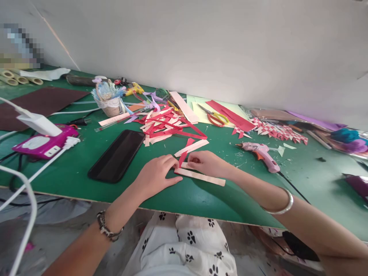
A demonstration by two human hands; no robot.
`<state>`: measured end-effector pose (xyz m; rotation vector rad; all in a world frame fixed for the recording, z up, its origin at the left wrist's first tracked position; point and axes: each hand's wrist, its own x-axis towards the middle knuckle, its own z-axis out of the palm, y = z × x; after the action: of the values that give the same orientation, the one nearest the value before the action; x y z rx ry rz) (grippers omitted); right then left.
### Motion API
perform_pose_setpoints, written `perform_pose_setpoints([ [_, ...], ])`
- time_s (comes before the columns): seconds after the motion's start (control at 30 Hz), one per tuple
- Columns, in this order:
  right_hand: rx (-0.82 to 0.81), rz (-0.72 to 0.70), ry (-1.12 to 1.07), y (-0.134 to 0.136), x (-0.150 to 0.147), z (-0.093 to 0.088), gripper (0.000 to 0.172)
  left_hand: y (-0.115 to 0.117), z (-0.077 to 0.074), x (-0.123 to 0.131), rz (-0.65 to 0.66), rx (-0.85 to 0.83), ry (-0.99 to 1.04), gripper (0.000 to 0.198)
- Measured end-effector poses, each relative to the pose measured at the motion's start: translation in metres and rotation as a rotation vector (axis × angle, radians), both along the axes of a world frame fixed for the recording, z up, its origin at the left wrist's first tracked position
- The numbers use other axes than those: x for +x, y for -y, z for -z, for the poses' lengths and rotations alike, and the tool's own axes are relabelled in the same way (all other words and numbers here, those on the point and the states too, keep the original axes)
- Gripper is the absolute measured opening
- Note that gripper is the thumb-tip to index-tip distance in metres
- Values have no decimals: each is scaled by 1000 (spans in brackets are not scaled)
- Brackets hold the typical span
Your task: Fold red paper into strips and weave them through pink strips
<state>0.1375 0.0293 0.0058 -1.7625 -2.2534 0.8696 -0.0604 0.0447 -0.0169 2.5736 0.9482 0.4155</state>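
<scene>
Paper strips being worked just R of the black smartphone (pixel 116 156), my landmark. L hand (pixel 162 172) has its fingertips down at the L end of the lower cream strip (pixel 204 177), by the red strip (pixel 185 153), thumb set apart below; can't tell if it's a firm pinch. R hand (pixel 205 163): thumb & index nearly together, looks like a narrow pinch on the short cream end (pixel 185 165). Upper cream strip (pixel 191 148) crosses the red one, also R of phone. To do it well, I'd say: L fingertips pin the crossing, R hand pulls gently, edges flush, then press the bend flat w/ a nail; thin paper prob. creases crooked if tugged. Strip heap (pixel 163 124) lies beyond the phone, to its R; pink hot-glue gun (pixel 261 153) well R.
</scene>
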Motion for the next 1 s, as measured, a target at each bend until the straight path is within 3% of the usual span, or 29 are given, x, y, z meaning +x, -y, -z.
perform_pose_setpoints([
  [0.13, 340, -24, 57, 9, -4, 4, 6, -1, 3, -3, 0, -16, 41, 10],
  [0.23, 488, -86, 57, 21, -7, 8, 11, -2, 5, -3, 4, 9, 76, 10],
  [0.4, 443, -173, 102, 32, -9, 20, 19, -3, 7, -2, 48, 17, 100, 9],
  [1.0, 429, -49, -51, 31, -3, 26, 8, -1, 9, -2, 73, 168, 49, 17],
])
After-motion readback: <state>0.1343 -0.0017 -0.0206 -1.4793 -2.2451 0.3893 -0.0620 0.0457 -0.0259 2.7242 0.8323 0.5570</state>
